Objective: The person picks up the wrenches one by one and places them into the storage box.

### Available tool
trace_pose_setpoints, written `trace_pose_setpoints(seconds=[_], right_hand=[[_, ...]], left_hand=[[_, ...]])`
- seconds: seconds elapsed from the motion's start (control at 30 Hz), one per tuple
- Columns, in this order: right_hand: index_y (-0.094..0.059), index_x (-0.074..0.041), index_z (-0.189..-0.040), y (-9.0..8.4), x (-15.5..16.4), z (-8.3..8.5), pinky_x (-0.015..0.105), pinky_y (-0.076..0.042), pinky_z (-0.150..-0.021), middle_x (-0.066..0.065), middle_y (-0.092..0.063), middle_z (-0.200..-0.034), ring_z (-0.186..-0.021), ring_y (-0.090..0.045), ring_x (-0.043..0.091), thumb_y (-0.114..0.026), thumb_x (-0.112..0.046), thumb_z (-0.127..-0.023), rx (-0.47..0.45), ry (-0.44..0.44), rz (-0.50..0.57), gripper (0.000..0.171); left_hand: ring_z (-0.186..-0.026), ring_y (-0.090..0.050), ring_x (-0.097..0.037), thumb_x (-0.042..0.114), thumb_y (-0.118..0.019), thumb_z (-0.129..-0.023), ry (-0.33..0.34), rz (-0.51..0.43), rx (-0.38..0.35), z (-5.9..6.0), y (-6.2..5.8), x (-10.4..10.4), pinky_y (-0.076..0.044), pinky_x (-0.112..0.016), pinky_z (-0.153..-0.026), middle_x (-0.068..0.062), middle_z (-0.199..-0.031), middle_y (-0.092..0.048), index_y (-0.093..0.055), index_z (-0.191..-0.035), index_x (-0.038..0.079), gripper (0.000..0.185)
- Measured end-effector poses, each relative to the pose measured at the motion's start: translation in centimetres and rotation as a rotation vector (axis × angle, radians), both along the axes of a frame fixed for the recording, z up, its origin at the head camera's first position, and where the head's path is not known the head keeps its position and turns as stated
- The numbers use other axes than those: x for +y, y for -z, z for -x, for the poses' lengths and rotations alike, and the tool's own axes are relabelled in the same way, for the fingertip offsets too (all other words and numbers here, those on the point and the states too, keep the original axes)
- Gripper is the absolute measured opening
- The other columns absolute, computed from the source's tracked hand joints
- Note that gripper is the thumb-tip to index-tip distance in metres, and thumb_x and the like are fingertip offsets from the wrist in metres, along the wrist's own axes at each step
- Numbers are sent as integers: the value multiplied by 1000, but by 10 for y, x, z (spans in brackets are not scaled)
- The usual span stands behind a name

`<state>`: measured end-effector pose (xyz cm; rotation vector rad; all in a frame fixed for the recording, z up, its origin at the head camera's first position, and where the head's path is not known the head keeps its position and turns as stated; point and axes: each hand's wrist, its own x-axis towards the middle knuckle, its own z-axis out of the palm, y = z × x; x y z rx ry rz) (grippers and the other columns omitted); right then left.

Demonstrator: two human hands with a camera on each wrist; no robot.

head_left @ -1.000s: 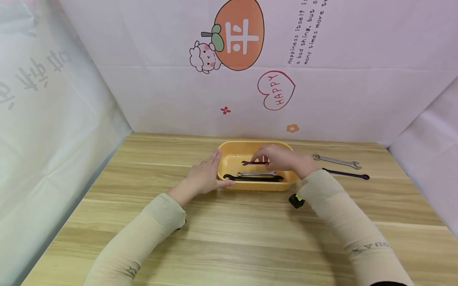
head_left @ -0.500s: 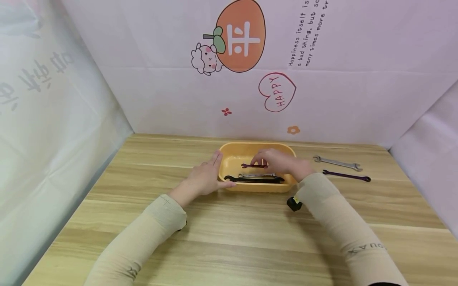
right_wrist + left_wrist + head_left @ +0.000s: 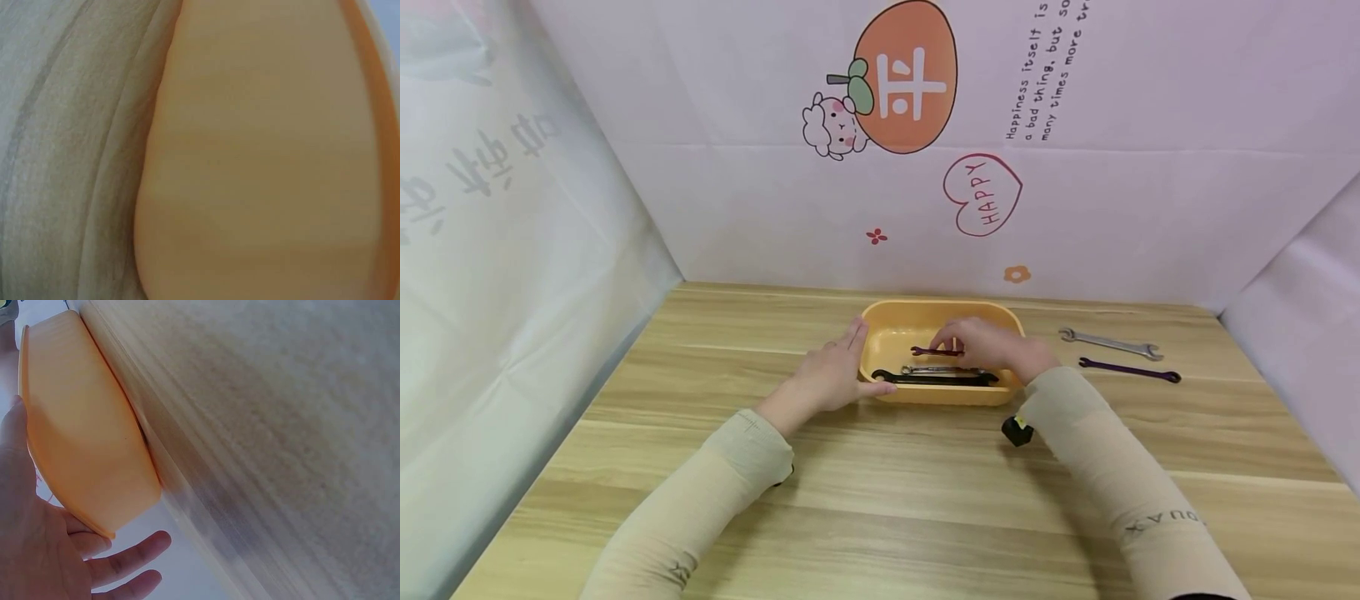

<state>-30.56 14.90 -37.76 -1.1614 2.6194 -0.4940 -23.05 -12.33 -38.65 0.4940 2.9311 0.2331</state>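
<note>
1. Pale wooden table (image 3: 880,500) stands before a white backdrop printed with cartoons.
2. Yellow tray (image 3: 891,329) sits mid-table, holding a black wrench (image 3: 936,379) and a silver wrench (image 3: 940,368).
3. Left hand (image 3: 827,379) rests flat against the tray's left wall, fingers straight.
4. Right hand (image 3: 992,346) is inside the tray, fingertips pinching a red wrench (image 3: 928,352).
5. Two more wrenches (image 3: 1112,342) lie right of the tray.

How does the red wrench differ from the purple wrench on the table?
The red wrench is inside the yellow tray, pinched by the right hand; the purple wrench lies untouched on the table. The red one looks shorter. Both lie roughly crosswise.
</note>
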Motion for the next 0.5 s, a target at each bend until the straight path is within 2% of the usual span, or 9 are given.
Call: trace_pose_setpoints(seconds=[0.5], right_hand=[[-74,-6,-120,6,0,3,37,-52,-79,5,-65,-101,-86,-57,21,-65,15,-86,-44,26,-15,41]], left_hand=[[-140,-44,-43,83,-50,-88,2,2,7,0,-1,0,-51,-56,-97,-11,-171,-5,-5,-164,4,119]])
